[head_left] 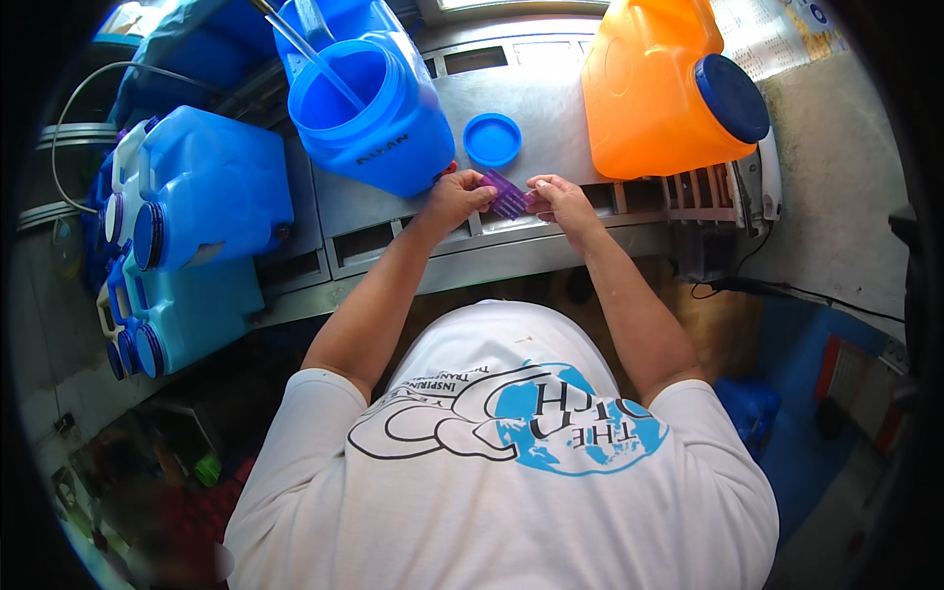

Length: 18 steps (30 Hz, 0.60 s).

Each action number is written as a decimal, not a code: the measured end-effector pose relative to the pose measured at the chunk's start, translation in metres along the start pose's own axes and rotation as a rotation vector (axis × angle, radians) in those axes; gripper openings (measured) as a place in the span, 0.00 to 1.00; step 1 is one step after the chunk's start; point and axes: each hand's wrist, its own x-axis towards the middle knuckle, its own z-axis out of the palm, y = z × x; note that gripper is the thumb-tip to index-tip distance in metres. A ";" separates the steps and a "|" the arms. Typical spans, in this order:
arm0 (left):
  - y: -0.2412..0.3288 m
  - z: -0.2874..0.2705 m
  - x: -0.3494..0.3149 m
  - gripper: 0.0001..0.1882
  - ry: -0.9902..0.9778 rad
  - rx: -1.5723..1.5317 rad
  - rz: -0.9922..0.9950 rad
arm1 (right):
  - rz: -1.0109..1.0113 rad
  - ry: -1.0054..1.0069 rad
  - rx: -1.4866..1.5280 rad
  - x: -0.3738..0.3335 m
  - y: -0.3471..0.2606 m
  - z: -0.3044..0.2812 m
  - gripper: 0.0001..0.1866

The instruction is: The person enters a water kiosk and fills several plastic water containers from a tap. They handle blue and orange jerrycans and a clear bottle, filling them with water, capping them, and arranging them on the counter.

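Between my two hands is a small purple piece of printed plastic film (507, 197), held over the front edge of the metal counter. My left hand (458, 200) pinches its left end, and my right hand (564, 205) pinches its right end. Just left of my left hand a blue water jug (393, 157) stands uncapped, its wide mouth facing me. A pale filling tube (329, 69) runs down into that mouth. Beyond the film a round blue cap (492, 140) lies on the counter, touched by neither hand.
An orange jug (639, 108) with a dark blue cap (732, 100) stands at the right. More blue jugs (216, 177) are stacked at the left, near a thin hose (64, 128). The steel counter (541, 84) has slotted openings along its front. A black cable (826, 295) runs at the right.
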 end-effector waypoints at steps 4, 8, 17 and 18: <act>-0.009 0.004 -0.011 0.10 0.118 0.459 0.428 | 0.272 -0.087 0.071 0.006 0.002 0.009 0.11; -0.028 0.001 -0.033 0.15 0.078 0.775 0.634 | 0.170 -0.058 0.101 0.022 0.029 0.037 0.08; -0.110 -0.045 -0.006 0.12 0.044 -0.042 -0.245 | -0.038 0.024 -0.035 0.067 0.057 0.072 0.09; -0.111 -0.046 -0.002 0.11 0.064 -0.036 -0.238 | -0.005 0.021 -0.037 0.074 0.063 0.071 0.09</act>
